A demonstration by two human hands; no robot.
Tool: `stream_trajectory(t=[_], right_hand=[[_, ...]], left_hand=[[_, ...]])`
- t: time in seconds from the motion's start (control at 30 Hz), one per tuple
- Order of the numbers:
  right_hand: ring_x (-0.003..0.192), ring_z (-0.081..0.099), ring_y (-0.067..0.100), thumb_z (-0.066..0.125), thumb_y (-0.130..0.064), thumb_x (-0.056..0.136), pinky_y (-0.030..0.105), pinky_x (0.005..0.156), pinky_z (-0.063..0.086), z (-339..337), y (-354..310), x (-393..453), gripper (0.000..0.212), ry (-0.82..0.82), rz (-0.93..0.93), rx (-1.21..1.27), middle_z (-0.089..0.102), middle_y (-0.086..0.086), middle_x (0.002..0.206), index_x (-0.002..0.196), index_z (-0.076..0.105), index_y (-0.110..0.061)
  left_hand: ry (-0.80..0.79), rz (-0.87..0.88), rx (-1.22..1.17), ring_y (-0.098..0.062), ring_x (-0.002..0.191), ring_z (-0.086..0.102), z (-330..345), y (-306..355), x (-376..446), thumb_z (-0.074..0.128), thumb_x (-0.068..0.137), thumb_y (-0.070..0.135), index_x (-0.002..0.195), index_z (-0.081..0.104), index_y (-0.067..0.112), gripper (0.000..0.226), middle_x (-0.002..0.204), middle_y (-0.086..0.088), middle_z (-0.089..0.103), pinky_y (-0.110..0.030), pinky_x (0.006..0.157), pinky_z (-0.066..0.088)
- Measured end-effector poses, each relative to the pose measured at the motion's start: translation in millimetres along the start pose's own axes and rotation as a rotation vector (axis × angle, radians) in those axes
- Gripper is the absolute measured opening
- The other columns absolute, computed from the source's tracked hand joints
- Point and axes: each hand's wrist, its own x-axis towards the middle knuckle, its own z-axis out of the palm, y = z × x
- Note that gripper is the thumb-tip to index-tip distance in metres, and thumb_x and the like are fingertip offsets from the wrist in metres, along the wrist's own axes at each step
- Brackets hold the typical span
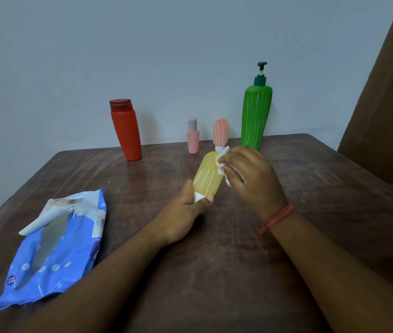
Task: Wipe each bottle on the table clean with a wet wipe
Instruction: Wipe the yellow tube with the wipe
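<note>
- The see-through yellow plastic bottle with white stripes (208, 175) is up off the table, tilted, between the two hands.
- The left hand (186, 210) grips its bottom end, thumb curled over the white base.
- The right hand (250, 175) pinches a small crumpled white wet wipe (222, 159) and presses it on the bottle's top part, near the neck.
- The bottle looks light and a bit slippery, more so when wet, so I think holding the bottom end tight is best while the wipe rubs the sides.
- Just past the right hand stands a tall green plastic pump bottle (256, 116).
- Behind the yellow bottle is an orange-pink bottle with a rounded top (221, 131); I cannot tell if they touch.
- Beside that one is a small pink bottle with a grey cap (193, 138).
- Far past the left hand stands a red plastic bottle with a dark red cap (126, 131).
- Out to the side of the left arm lies a blue soft pack of wet wipes (53, 251) with its flap open, on the dark brown wooden table (214, 272).
- The right wrist has a red thread band (277, 217).
</note>
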Motion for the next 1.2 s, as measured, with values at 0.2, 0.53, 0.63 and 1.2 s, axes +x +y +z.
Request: stream_trajectory(t=[0.2, 0.53, 0.63, 1.2], right_hand=[[0.105, 0.059, 0.019, 0.067, -0.009, 0.091, 0.023, 0.092, 0.047, 1, -2, -6, 0.013, -0.059, 0.072, 0.025, 0.058, 0.007, 0.112, 0.103, 0.07, -0.007], [0.091, 0.06, 0.026, 0.063, 0.001, 0.091, 0.035, 0.084, 0.049, 1, -2, -4, 0.012, -0.07, -0.079, -0.075, 0.065, 0.009, 0.098, 0.098, 0.071, -0.003], [0.093, 0.062, 0.025, 0.066, 0.003, 0.09, 0.032, 0.086, 0.049, 1, -1, 1, 0.013, 0.016, 0.024, -0.056, 0.066, 0.009, 0.099, 0.099, 0.071, -0.004], [0.091, 0.06, 0.023, 0.063, -0.004, 0.092, 0.031, 0.083, 0.052, 5, -10, -8, 0.02, -0.02, -0.046, -0.051, 0.065, 0.01, 0.099, 0.11, 0.074, -0.003]], left_hand=[[-0.004, -0.004, -0.028, -0.017, 0.091, 0.053, 0, 0, 0, 0.05, 0.086, 0.06, 0.121, 0.045, 0.029, 0.047, 0.11, -0.008, 0.058, -0.049, 0.092, 0.048], [0.033, -0.004, -0.056, -0.017, 0.085, 0.052, -2, -4, 1, 0.051, 0.098, 0.051, 0.119, 0.045, 0.028, 0.032, 0.098, -0.003, 0.057, -0.045, 0.087, 0.049], [0.015, 0.005, -0.002, -0.019, 0.087, 0.051, -2, -4, 1, 0.052, 0.095, 0.054, 0.118, 0.044, 0.024, 0.039, 0.099, -0.004, 0.055, -0.045, 0.085, 0.047], [0.007, 0.031, -0.118, -0.01, 0.081, 0.049, -3, -7, 2, 0.054, 0.093, 0.052, 0.12, 0.047, 0.03, 0.035, 0.093, 0.003, 0.054, -0.033, 0.077, 0.044]])
